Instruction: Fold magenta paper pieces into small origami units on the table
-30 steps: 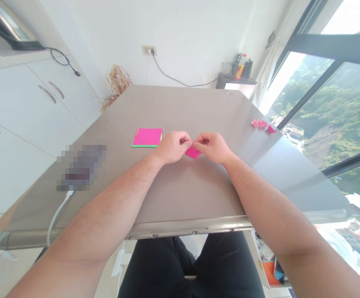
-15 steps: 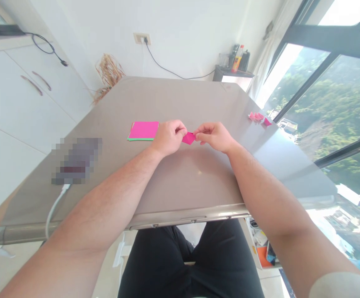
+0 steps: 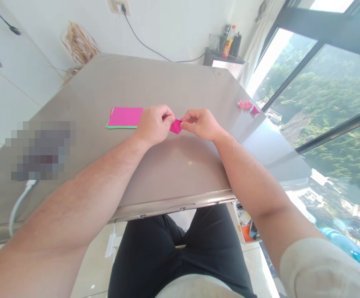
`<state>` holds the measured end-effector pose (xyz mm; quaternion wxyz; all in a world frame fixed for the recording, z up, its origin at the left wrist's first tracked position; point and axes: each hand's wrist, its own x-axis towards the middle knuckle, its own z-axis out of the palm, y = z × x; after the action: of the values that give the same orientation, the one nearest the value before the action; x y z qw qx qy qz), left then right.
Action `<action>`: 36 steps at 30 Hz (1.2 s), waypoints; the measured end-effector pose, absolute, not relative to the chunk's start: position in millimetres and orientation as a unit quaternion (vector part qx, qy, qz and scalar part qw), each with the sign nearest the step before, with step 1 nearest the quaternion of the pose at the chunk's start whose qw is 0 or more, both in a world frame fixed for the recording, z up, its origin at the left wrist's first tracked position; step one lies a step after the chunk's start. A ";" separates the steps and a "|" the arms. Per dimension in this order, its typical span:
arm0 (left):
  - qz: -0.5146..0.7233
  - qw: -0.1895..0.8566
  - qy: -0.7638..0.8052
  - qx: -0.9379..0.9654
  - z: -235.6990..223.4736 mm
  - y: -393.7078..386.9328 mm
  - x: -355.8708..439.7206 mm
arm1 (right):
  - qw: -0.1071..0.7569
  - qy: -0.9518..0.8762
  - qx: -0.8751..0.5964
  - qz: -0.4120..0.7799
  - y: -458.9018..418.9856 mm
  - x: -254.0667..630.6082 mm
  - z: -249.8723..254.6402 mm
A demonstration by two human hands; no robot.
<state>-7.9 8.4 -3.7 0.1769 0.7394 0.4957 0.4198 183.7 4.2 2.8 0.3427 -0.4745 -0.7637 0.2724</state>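
Note:
A small folded piece of pink paper [image 3: 176, 126] is pinched between both hands just above the grey table [image 3: 173, 174]. My left hand [image 3: 154, 124] grips its left side with curled fingers. My right hand [image 3: 200, 123] pinches its right corner with thumb and forefinger. A flat stack of square paper sheets [image 3: 124, 117], pink on top with a green sheet showing underneath, lies on the table just left of my left hand.
Several small folded pink paper pieces [image 3: 247, 105] sit near the table's right edge by the window. A blurred object [image 3: 39, 150] with a white cable [image 3: 18, 206] lies at the left. A side shelf with bottles [image 3: 228, 41] stands behind the table.
Both hands have kept hold of the pink paper, which has turned a little between the fingers. The camera has tilted down, so the whole scene has shifted up and left.

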 end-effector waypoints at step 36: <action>0.468 0.169 0.499 0.710 -11.3 8.3 -0.6 | 0.411 -0.705 -0.449 0.363 20.8 185.7 19.1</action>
<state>-0.6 8.3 -11.3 0.1687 0.7098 0.4988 0.4679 185.7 20.8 19.1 0.4107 -0.4495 -0.7054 0.3629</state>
